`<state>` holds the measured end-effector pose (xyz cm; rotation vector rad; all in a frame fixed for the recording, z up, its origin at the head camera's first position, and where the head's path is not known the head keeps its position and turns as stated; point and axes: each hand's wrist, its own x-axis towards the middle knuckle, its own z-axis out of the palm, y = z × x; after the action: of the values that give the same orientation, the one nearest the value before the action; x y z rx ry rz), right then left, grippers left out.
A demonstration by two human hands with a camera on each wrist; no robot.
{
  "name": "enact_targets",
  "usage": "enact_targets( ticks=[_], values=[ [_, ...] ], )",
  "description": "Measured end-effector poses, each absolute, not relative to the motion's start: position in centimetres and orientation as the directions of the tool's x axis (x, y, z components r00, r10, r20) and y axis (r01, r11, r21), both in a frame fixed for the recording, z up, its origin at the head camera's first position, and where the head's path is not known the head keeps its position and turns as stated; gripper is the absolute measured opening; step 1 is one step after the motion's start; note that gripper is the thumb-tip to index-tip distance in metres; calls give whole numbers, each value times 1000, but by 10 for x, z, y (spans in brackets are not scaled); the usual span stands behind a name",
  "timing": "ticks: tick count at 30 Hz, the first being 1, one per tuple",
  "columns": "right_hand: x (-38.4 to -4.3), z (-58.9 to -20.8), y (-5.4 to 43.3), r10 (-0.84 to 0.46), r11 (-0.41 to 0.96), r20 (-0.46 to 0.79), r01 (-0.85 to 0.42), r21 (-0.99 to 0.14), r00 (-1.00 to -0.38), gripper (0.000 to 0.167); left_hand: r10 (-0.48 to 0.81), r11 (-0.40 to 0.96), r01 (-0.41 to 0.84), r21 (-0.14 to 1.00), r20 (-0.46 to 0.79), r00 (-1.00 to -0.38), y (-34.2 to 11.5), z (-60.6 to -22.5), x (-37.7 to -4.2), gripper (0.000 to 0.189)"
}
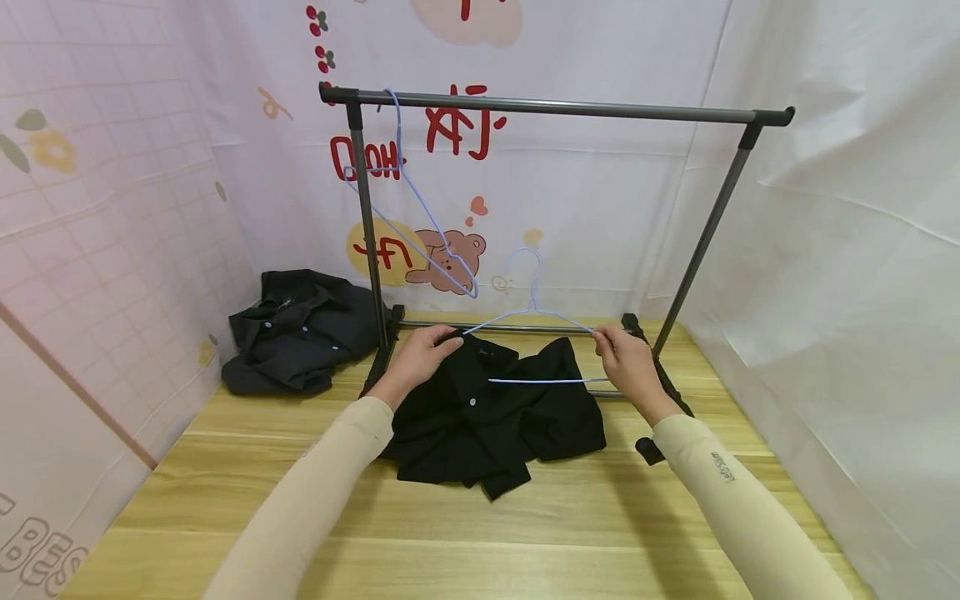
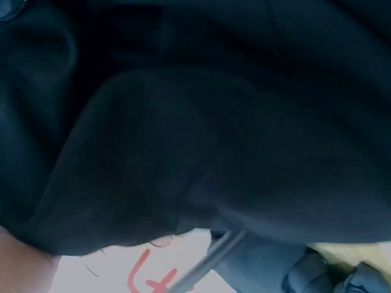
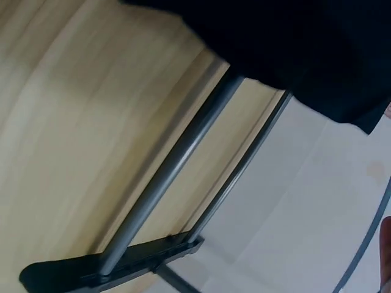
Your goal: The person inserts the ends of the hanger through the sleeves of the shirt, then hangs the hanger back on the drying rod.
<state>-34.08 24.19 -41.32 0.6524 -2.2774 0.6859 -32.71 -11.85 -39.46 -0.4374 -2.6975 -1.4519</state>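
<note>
A black short-sleeved shirt (image 1: 450, 442) with pale buttons hangs above the table from my left hand (image 1: 416, 360), which pinches its left shoulder. One end of a light-blue hanger (image 1: 547, 381) runs into that shoulder; its hook points up. My right hand (image 1: 630, 367) pinches the hanger's right end, outside the shirt. Dark cloth of the shirt (image 2: 201, 152) fills most of the left wrist view, with a bit of my left hand (image 2: 24, 268) in the corner. At the right wrist view's edge, a fingertip (image 3: 386, 247) shows beside the hanger wire (image 3: 369, 235).
A grey metal clothes rack (image 1: 562, 107) stands behind the shirt. On its top bar, towards the left, hangs another blue hanger (image 1: 426, 204). Another dark shirt (image 1: 307, 329) lies crumpled at the back left of the wooden table (image 1: 480, 558).
</note>
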Motion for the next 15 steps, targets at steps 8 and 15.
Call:
enact_targets(
  ticks=[8,15],
  values=[
    [-333,-408,199,-404,684,641,-681,-262,-652,10,235,495,315,810,224,-946,-86,-389,-321,32],
    [-326,-416,191,-281,713,821,-680,-168,-497,12,193,504,287,815,218,-957,-86,-389,-324,37]
  ],
)
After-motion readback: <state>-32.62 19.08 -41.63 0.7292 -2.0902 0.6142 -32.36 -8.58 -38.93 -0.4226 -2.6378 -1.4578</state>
